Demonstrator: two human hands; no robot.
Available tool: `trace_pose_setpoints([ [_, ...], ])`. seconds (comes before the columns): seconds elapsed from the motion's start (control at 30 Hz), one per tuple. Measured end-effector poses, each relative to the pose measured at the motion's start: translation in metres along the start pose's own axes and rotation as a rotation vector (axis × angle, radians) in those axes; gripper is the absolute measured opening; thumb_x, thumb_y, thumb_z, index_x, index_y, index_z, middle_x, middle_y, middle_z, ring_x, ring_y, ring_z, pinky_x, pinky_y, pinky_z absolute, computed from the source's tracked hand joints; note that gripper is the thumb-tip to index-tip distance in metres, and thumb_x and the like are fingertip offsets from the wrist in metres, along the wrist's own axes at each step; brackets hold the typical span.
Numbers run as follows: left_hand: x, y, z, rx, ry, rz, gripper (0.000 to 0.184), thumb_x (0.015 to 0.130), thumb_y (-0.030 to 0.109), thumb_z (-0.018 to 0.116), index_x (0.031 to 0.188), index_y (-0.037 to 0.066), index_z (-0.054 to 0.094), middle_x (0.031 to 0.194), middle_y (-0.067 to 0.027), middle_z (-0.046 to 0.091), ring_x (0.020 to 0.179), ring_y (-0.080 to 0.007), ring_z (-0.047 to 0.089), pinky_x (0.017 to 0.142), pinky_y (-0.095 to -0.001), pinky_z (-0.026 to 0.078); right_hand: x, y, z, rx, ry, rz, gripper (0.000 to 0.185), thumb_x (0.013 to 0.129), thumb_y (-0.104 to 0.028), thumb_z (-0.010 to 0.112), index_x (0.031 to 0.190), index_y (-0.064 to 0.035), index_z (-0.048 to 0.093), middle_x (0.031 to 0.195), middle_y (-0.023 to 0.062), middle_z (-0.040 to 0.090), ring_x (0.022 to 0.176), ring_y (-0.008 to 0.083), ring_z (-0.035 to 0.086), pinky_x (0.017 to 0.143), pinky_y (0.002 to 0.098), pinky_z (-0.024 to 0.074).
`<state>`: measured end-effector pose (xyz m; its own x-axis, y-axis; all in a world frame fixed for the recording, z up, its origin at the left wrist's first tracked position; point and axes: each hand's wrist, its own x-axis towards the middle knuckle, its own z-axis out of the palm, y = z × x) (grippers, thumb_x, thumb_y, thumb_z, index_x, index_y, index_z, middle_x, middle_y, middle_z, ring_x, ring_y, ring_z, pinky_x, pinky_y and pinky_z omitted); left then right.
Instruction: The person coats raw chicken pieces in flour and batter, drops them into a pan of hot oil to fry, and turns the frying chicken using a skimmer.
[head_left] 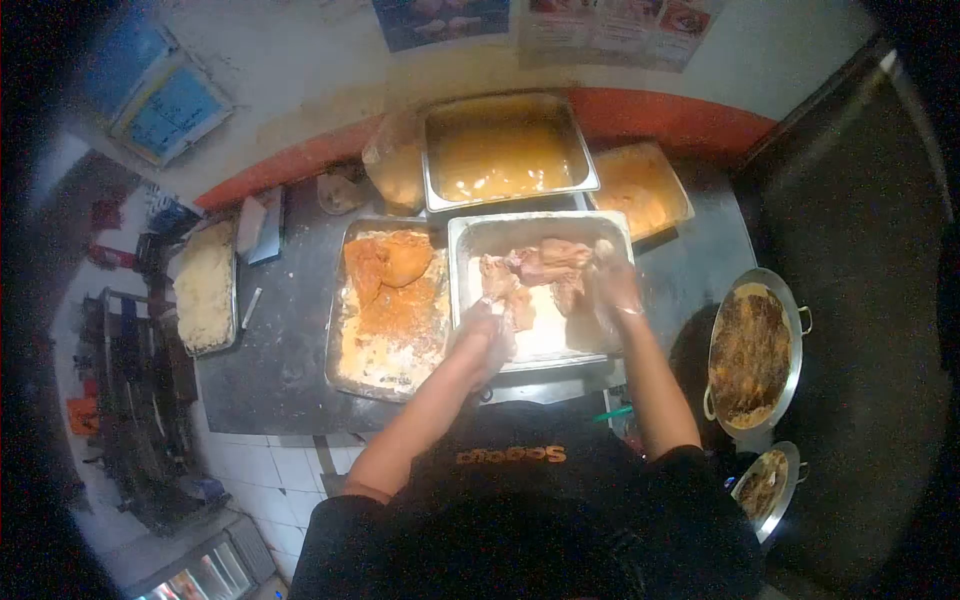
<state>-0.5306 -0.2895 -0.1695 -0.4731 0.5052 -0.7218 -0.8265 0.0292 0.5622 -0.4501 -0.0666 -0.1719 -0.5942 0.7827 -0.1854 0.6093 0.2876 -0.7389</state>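
Raw chicken (545, 265) lies in and over white flour in a deep metal pan (540, 222). My left hand (487, 328), in what looks like a clear plastic glove, is closed on the chicken's near left end at the pan's left side. At the pan's right side my right hand (615, 287), also gloved, is against the chicken's right end. Motion blur smears its fingers, so its grip is unclear. Left of the pan, a shallow tray (340, 372) holds orange-coated chicken (395, 265) on flour.
Behind stands a deep pan of yellowish liquid (508, 150), with another tray (650, 190) of orange liquid to its right. A plastic bag (397, 175) sits at the back. Far left is a tray of pale crumbly stuff (208, 280). Two round pans (752, 355) are low at right.
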Motion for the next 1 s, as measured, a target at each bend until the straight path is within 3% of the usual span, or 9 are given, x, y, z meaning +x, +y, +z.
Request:
trace_pose_setpoints([
  [0.1,0.065,-0.032,-0.017,0.146,-0.115,-0.211,0.021,0.087,0.017,0.042,0.099,0.004,0.055,0.094,-0.0095,0.059,0.072,-0.0223,0.058,0.058,-0.0379,0.049,-0.011,0.048,0.021,-0.575,-0.343,-0.069,0.018,0.071,-0.014,0.057,0.076,0.0025,0.062,0.077,0.0197,0.063,0.068,0.0245,0.061,0.061,0.0353,0.0458],
  [0.3,0.113,-0.070,-0.012,0.275,0.027,-0.176,0.018,0.082,0.019,0.052,0.086,0.004,0.061,0.073,-0.0056,0.057,0.059,-0.0150,0.052,0.046,-0.0319,0.039,-0.013,0.089,0.065,-0.715,-0.596,-0.719,0.014,0.069,-0.013,0.054,0.063,-0.0025,0.061,0.070,0.0174,0.061,0.060,0.0182,0.057,0.052,0.0344,0.0425],
  [0.37,0.105,-0.062,-0.006,0.334,0.067,-0.146,0.019,0.081,0.020,0.053,0.087,0.003,0.061,0.074,-0.0059,0.058,0.058,-0.0159,0.053,0.047,-0.0320,0.039,-0.017,0.082,0.078,-0.139,-0.744,-0.252,0.030,0.069,-0.026,0.052,0.082,-0.0016,0.064,0.081,0.0168,0.062,0.083,0.0266,0.059,0.075,0.0432,0.0429],
  [0.4,0.100,-0.062,-0.004,0.353,0.079,-0.116,0.016,0.082,0.018,0.053,0.085,0.004,0.061,0.071,-0.0059,0.058,0.060,-0.0160,0.055,0.048,-0.0323,0.041,-0.029,0.064,0.079,-0.019,-0.634,0.060,0.015,0.069,-0.018,0.054,0.071,-0.0050,0.062,0.072,0.0110,0.060,0.068,0.0224,0.056,0.061,0.0378,0.0416],
  [0.53,0.107,-0.067,-0.018,0.222,0.018,-0.274,0.017,0.084,0.017,0.049,0.087,0.004,0.060,0.071,-0.0068,0.060,0.061,-0.0172,0.057,0.049,-0.0331,0.044,-0.037,0.059,0.103,0.552,-0.736,0.451,0.016,0.072,-0.016,0.052,0.079,-0.0055,0.061,0.076,0.0096,0.061,0.071,0.0234,0.057,0.061,0.0367,0.0432],
  [0.8,0.062,-0.032,0.004,-0.020,-0.173,-0.174,0.019,0.086,0.013,0.041,0.094,0.003,0.055,0.082,-0.0100,0.059,0.067,-0.0208,0.057,0.060,-0.0325,0.048,-0.024,0.080,0.091,1.393,-0.675,0.777,0.022,0.078,-0.014,0.047,0.095,-0.0066,0.059,0.086,0.0069,0.061,0.076,0.0254,0.057,0.061,0.0346,0.0466],
  [0.9,0.100,-0.079,-0.027,0.344,-0.398,0.478,0.022,0.087,0.014,0.040,0.100,0.002,0.053,0.083,-0.0083,0.057,0.068,-0.0172,0.056,0.059,-0.0311,0.047,-0.039,-0.044,0.017,1.310,-0.384,0.962,0.017,0.078,-0.012,0.039,0.084,-0.0086,0.054,0.079,0.0070,0.057,0.061,0.0200,0.053,0.054,0.0259,0.0435],
  [0.97,0.124,-0.106,-0.075,-0.458,-0.512,-0.112,0.027,0.089,0.021,0.036,0.097,0.007,0.057,0.084,-0.0083,0.059,0.071,-0.0171,0.058,0.058,-0.0315,0.047,-0.035,-0.003,0.051,1.327,-0.427,0.947,0.020,0.080,-0.013,0.038,0.088,-0.0076,0.056,0.088,0.0093,0.059,0.073,0.0216,0.058,0.063,0.0294,0.0482],
  [1.0,0.112,-0.091,-0.061,-0.454,-0.514,-0.113,0.027,0.089,0.021,0.036,0.097,0.007,0.057,0.084,-0.0083,0.059,0.071,-0.0171,0.058,0.058,-0.0315,0.047,-0.038,-0.013,0.066,1.165,-0.403,0.882,0.028,0.084,-0.017,0.034,0.105,-0.0079,0.051,0.102,0.0091,0.056,0.088,0.0234,0.054,0.075,0.0349,0.0455],
])
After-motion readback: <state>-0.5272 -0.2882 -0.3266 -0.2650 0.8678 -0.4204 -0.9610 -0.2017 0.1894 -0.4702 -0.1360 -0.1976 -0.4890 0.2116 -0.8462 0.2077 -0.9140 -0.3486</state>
